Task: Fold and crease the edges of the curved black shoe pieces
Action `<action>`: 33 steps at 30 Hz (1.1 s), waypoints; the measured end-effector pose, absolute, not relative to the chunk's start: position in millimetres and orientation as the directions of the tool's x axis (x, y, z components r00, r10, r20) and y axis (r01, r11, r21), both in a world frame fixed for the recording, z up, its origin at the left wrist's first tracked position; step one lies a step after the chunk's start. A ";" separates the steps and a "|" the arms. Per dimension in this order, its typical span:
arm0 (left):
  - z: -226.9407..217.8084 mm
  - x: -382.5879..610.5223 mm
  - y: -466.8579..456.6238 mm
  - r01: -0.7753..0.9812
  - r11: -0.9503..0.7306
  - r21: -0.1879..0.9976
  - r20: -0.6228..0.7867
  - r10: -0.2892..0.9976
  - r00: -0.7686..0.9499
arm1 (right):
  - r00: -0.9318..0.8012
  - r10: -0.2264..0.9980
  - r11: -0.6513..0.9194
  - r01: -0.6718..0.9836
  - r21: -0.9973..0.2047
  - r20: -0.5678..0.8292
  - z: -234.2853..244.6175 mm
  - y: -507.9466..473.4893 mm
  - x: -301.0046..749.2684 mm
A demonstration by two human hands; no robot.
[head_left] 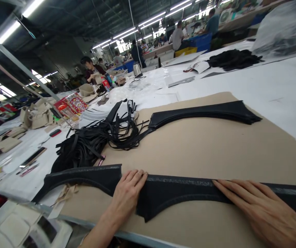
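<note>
My left hand (128, 193) lies flat, fingers stretched out, on a long curved black fabric piece (179, 191) that runs across the near edge of a tan cardboard sheet (202, 144). My right hand (261, 206) presses flat on the same piece further right, fingers together and extended. A second black curved piece (83, 175) overlaps it at the left. A stack of similar black curved pieces (204, 113) lies farther back on the cardboard.
A tangle of black strips (93, 141) sits left of the cardboard. Pens and tools (30, 162) lie on the white table at left. Tan cut pieces (36, 115), a red printed package (71, 105) and a black fabric pile (233, 58) lie beyond. Other people work in the background.
</note>
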State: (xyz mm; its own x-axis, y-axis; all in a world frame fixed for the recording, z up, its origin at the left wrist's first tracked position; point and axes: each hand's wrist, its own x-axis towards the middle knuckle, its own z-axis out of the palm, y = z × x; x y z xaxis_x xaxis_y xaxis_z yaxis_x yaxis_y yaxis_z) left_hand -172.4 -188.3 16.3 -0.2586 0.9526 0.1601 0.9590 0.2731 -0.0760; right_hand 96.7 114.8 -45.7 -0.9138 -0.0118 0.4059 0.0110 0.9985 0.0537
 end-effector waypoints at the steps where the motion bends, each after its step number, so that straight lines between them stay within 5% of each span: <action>1: 16.1 -173.8 -190.9 0.959 0.275 -0.072 0.173 0.950 -0.259 | -0.914 -0.031 0.998 -0.006 0.064 0.404 -46.5 116.9 98.0; 3: 15.5 -173.4 -190.7 0.954 0.301 -0.016 0.215 0.932 -0.291 | -0.917 -0.047 0.998 -0.023 0.066 0.397 -44.8 119.6 99.4; 6: 17.3 -169.3 -180.2 0.891 0.397 0.221 0.270 0.853 -0.447 | -0.905 -0.018 1.000 -0.015 0.011 0.426 -32.2 117.8 95.9; 10: 27.2 -167.2 -159.7 0.735 0.514 0.442 0.099 0.787 -0.609 | -0.864 0.095 0.991 0.037 -0.126 0.495 -2.1 98.3 68.8; 15: 35.4 -173.4 -144.7 0.730 0.560 0.393 -0.028 0.800 -0.599 | -0.947 0.126 0.946 0.026 -0.322 0.294 28.3 49.9 2.3; 20: 35.9 -177.3 -141.8 0.764 0.543 0.350 -0.071 0.828 -0.556 | -0.992 0.110 0.945 0.085 -0.317 0.062 36.7 11.6 -47.0; 25: 34.3 -177.8 -143.0 0.782 0.528 0.331 -0.087 0.842 -0.532 | -0.994 0.110 0.954 0.100 -0.283 0.018 31.2 2.7 -58.0; 33: 33.8 -176.3 -146.8 0.811 0.487 0.324 -0.073 0.868 -0.492 | -0.997 0.075 0.906 0.071 -0.418 -0.006 32.6 12.3 -60.4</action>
State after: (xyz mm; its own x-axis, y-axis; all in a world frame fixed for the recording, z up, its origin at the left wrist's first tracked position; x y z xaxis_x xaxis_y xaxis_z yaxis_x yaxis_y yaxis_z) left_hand -176.3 -146.8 33.8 -0.4919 0.8676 -0.0729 0.8109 0.4871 0.3243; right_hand -60.4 12.3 32.6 -0.9972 0.0751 -0.0063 0.0709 0.9057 -0.4179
